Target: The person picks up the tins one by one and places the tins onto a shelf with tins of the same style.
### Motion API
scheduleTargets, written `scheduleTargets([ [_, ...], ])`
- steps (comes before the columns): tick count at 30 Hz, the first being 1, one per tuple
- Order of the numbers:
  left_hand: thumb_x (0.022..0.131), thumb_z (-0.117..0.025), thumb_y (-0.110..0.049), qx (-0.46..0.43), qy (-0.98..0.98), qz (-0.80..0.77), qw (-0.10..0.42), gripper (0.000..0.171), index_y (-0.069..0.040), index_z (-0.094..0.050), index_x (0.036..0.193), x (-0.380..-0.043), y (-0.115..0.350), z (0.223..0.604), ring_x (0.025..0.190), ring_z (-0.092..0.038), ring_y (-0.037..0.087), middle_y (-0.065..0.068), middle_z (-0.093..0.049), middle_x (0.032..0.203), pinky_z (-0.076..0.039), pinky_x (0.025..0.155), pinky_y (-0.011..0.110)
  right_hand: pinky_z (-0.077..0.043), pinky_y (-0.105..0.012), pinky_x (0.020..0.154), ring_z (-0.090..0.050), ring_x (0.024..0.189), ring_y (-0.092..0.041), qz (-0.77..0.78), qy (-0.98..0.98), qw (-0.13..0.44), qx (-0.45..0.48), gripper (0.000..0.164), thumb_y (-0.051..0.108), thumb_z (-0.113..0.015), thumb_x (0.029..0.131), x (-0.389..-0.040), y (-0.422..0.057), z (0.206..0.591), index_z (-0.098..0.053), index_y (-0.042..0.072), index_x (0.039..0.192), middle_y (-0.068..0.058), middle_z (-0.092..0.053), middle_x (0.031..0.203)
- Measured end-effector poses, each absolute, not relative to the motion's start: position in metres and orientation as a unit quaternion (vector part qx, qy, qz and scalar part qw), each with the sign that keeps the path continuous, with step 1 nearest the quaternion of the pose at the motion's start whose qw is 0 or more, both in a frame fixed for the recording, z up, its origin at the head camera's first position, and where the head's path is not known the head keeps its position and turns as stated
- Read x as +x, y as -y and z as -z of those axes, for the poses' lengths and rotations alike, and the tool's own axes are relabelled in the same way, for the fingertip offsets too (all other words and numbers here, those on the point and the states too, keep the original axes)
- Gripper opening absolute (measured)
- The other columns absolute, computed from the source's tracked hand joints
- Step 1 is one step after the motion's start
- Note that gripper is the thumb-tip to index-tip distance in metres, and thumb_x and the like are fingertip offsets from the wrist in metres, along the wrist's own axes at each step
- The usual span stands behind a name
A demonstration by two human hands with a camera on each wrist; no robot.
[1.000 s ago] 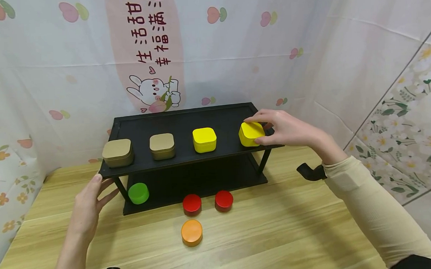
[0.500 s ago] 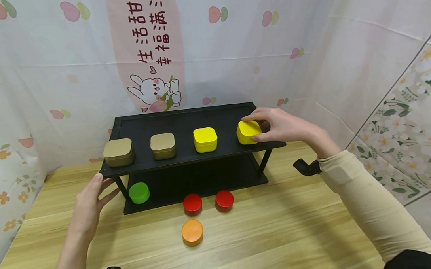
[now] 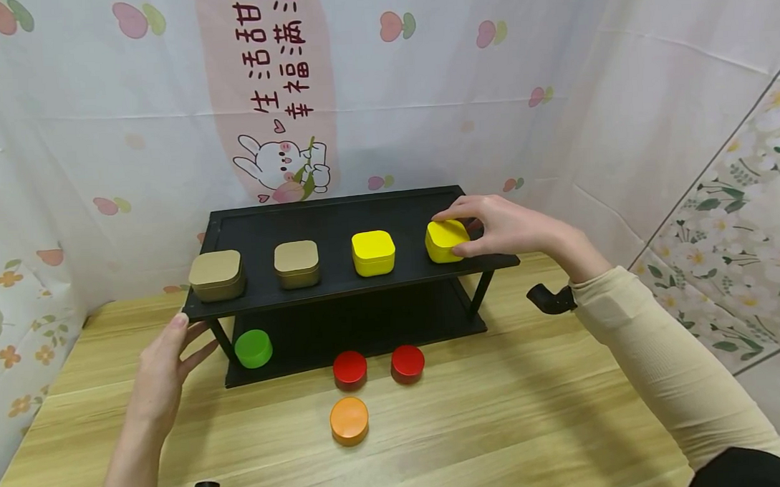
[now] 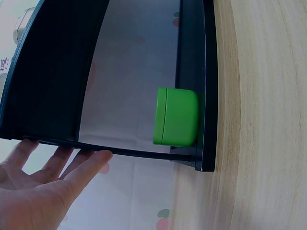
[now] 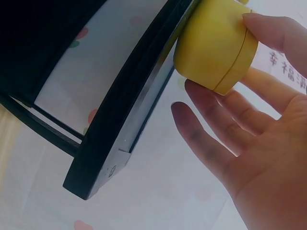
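Pinching right yellow tin point(image 3: 444, 243) in right fingers point(image 5: 211, 108), at right end of rack point(image 3: 324, 216) top. Likely light, stiff, hard to crush; smooth sides maybe slick. Best held by opposite sides, below lid point(image 5: 240, 68). Touching rack's left end with left fingers point(image 4: 87, 168), uncurled. Leftward on top: other yellow tin point(image 3: 373, 255), two tan tins point(image 3: 297, 267); on lower shelf point(image 3: 341, 331), green tin point(image 3: 253, 348).

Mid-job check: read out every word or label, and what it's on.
"生活甜": backdrop, left column, cut off.
"幸福满": backdrop, right column, cut off.
Mark on shelf, right-wrist view: unreadably small.
Backdrop print in wrist views: partial, blurred.
Yellow box in right hand: no text visible.
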State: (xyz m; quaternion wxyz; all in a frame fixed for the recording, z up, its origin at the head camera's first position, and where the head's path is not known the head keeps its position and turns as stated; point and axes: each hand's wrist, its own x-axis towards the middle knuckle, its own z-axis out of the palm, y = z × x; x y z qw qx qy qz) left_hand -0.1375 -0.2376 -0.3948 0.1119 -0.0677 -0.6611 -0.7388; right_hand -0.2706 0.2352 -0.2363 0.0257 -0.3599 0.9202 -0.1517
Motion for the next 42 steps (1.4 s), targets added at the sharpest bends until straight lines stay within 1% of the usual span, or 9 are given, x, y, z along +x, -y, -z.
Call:
scheduleTargets([
  [8,0.113,-0.04,-0.027,-0.07,0.663,0.737,0.112,0.037,-0.018,-0.063,0.14,-0.1372,0.238,0.3951,0.119,-0.06,-0.003,-0.016,-0.062,0.131,-0.061,0.09,0.014,-0.062,-0.047,0.101,-0.06,0.112,-0.022,0.144,-0.919,0.035,-0.364,0.053,0.02,-0.076,0.092,-0.2722,-0.2341,0.2375,-0.062,0.011,0.142,-0.006,-0.065,0.126],
  [20,0.113,-0.041,-0.027,-0.066,0.663,0.737,0.114,0.036,-0.017,-0.063,0.139,-0.1372,0.2381,0.3957,0.119,-0.06,-0.003,-0.015,-0.062,0.131,-0.062,0.089,0.015,-0.061,-0.048,0.102,-0.06,0.113,-0.023,0.14,-0.92,0.049,-0.363,0.054,0.019,-0.075,0.093,-0.2738,-0.2335,0.2373,-0.059,0.011,0.144,-0.006,-0.064,0.127],
  [30,0.113,-0.041,-0.028,-0.066,0.665,0.735,0.112,0.036,-0.018,-0.062,0.14,-0.1372,0.2384,0.3961,0.119,-0.06,-0.003,-0.015,-0.061,0.132,-0.061,0.09,0.014,-0.059,-0.051,0.104,-0.059,0.117,-0.025,0.138,-0.917,0.058,-0.37,0.056,0.02,-0.075,0.094,-0.273,-0.2335,0.2374,-0.057,0.01,0.146,-0.008,-0.062,0.131],
  [37,0.112,-0.041,-0.029,-0.064,0.667,0.734,0.109,0.036,-0.02,-0.062,0.141,-0.137,0.2386,0.3963,0.119,-0.06,-0.004,-0.015,-0.059,0.132,-0.061,0.09,0.014,-0.06,-0.052,0.103,-0.058,0.117,-0.025,0.136,-0.916,0.058,-0.373,0.057,0.022,-0.075,0.095,-0.2739,-0.2344,0.2391,-0.056,0.01,0.147,-0.008,-0.061,0.134],
  [42,0.113,-0.041,-0.029,-0.062,0.669,0.733,0.109,0.037,-0.019,-0.061,0.142,-0.1368,0.2382,0.3957,0.12,-0.059,-0.003,-0.014,-0.058,0.133,-0.061,0.09,0.014,-0.06,-0.052,0.103,-0.058,0.117,-0.025,0.136,-0.914,0.058,-0.377,0.057,0.023,-0.074,0.096,-0.2742,-0.2346,0.2393,-0.055,0.01,0.148,-0.008,-0.061,0.134],
])
